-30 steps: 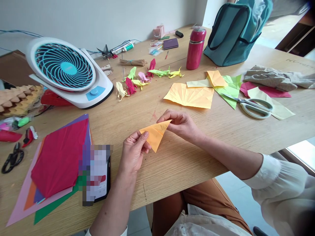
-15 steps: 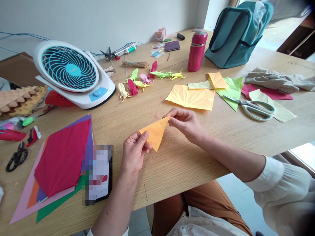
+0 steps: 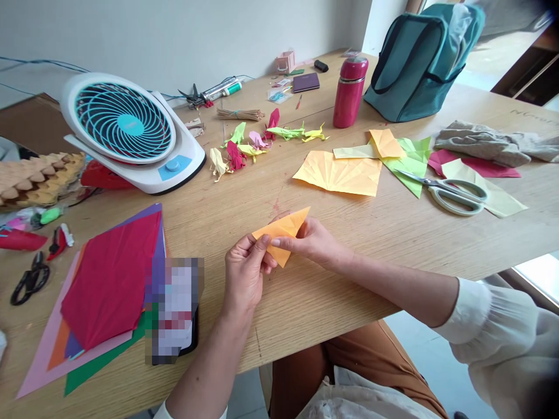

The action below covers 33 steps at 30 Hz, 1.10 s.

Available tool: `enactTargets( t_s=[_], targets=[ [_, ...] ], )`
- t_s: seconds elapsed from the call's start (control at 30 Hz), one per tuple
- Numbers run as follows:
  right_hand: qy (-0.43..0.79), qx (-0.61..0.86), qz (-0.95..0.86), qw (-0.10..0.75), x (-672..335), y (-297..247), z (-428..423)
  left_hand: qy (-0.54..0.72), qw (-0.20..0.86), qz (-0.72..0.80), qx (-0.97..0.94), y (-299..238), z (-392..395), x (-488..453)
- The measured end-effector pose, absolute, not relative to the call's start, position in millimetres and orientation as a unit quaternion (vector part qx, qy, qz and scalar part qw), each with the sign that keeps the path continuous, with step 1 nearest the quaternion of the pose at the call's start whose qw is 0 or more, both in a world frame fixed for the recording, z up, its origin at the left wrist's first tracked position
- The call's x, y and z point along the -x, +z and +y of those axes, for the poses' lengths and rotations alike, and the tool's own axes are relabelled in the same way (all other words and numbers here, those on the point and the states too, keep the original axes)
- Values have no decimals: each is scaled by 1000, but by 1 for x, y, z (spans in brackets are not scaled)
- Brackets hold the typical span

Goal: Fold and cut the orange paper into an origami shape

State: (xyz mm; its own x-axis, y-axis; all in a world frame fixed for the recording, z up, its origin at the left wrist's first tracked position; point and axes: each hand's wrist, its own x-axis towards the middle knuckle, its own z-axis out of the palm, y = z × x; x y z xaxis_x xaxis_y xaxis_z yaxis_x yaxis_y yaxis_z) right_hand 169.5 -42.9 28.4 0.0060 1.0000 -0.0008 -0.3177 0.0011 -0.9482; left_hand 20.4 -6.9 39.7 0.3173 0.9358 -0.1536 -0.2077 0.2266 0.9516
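Note:
A folded orange paper triangle (image 3: 285, 228) is held just above the wooden table (image 3: 332, 273), near its front edge. My left hand (image 3: 245, 273) pinches the paper's left corner between thumb and forefinger. My right hand (image 3: 311, 241) lies under the paper's right part, its fingers closed along the lower edge toward my left hand. The paper's upper point sticks out to the right above my right hand.
A stack of coloured paper sheets (image 3: 105, 285) and a phone (image 3: 174, 314) lie to the left. A white and teal fan (image 3: 126, 131), several small folded paper figures (image 3: 257, 142), loose paper sheets (image 3: 340, 171), scissors (image 3: 454, 189), a red bottle (image 3: 348, 90) and a teal bag (image 3: 419, 58) stand farther back.
My right hand has slid from the paper's upper right tip down and left along the paper, close to my left hand. The paper has tipped flatter.

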Motion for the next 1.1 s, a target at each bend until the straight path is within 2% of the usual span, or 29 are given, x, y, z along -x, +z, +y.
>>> enactTargets(
  t_s=[0.2,0.5,1.1],
  targets=[
    [586,369,-358,626,-166,34,-47,440,626,386,-516,36,-12,-20],
    [556,385,-313,667,-171,38,-45,446,599,381,-546,32,-10,-16],
    [531,400,-283,691,-179,41,-40,437,605,425,-513,37,-8,-18]
  ],
)
